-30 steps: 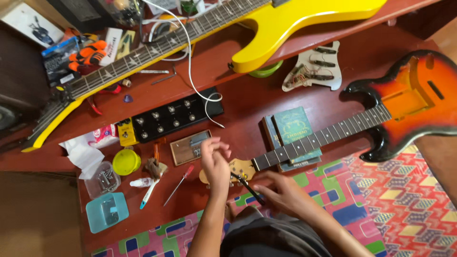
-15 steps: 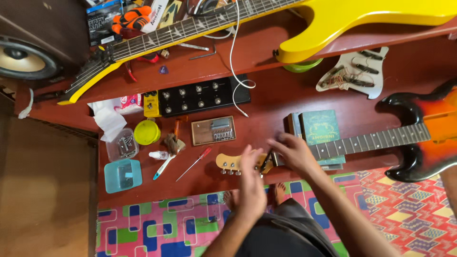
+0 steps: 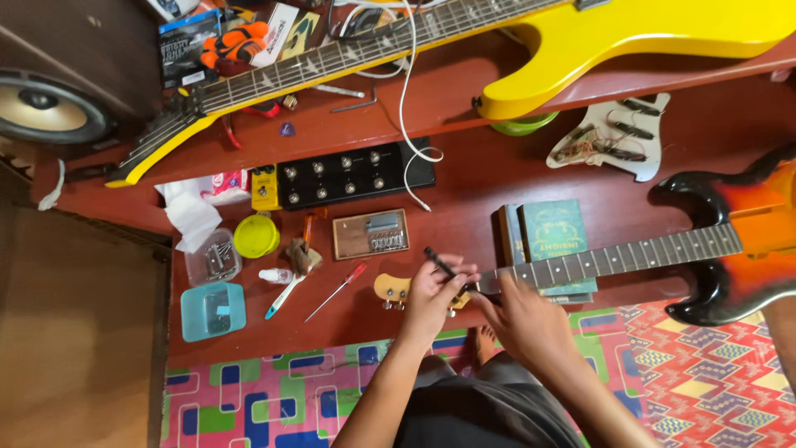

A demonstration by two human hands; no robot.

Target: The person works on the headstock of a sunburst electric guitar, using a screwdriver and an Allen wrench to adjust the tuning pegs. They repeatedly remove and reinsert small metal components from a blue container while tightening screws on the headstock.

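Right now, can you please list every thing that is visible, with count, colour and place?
Sunburst electric guitar: 1, orange and black, right, neck toward the hands.
Yellow electric guitar: 1, upper shelf.
White pickguard: 1, wired, upper right.
Black pedal board: 1, centre.
Small yellow pedal: 1, left of the board.
Green books: 2, stacked under the neck.
Red-handled screwdriver: 1, table front.
Round yellow lid: 1, left.
Light blue plastic box: 1, front left.
Loudspeaker: 1, far left.
Left hand: holds a thin black tool at the headstock.
Right hand: on the neck.
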